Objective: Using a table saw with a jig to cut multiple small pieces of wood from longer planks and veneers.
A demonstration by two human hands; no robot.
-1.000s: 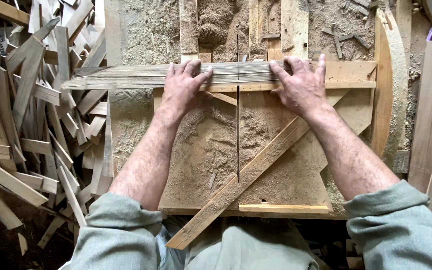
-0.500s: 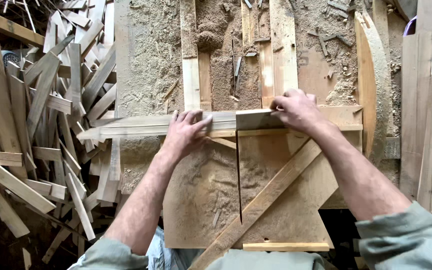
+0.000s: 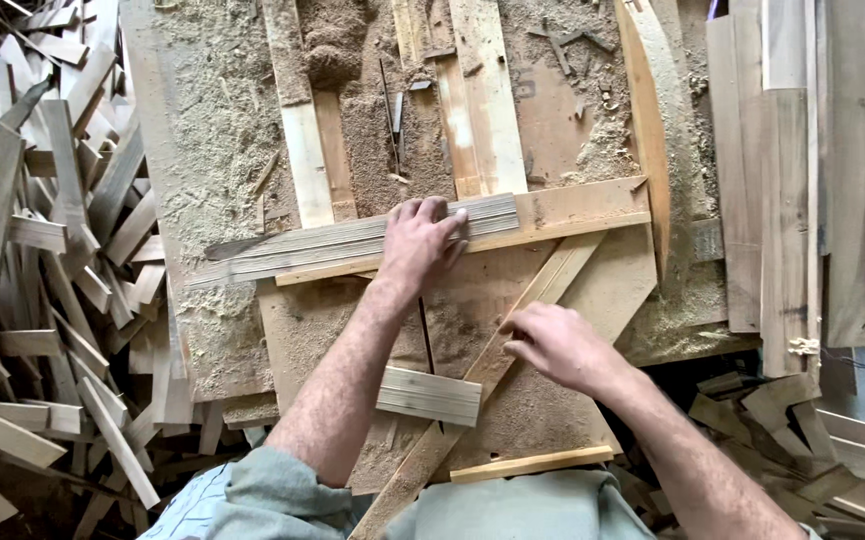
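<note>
A bundle of thin grey wooden strips lies crosswise on a sawdust-covered workboard, against a pale cross batten. My left hand presses down on the bundle's right end, with the fingers curled over its far edge. Closer to me, my right hand hovers over a diagonal batten, fingers loosely bent and holding nothing. A short block of the same strips lies on the board between my forearms.
A large heap of wood offcuts fills the left side. Long planks stand along the right. A curved wooden piece edges the board. Sawdust and upright slats cover the far part.
My right hand has left the bundle and drawn back toward me. A short block of strips now lies on the board. The bundle's right end now stops at my left hand.
</note>
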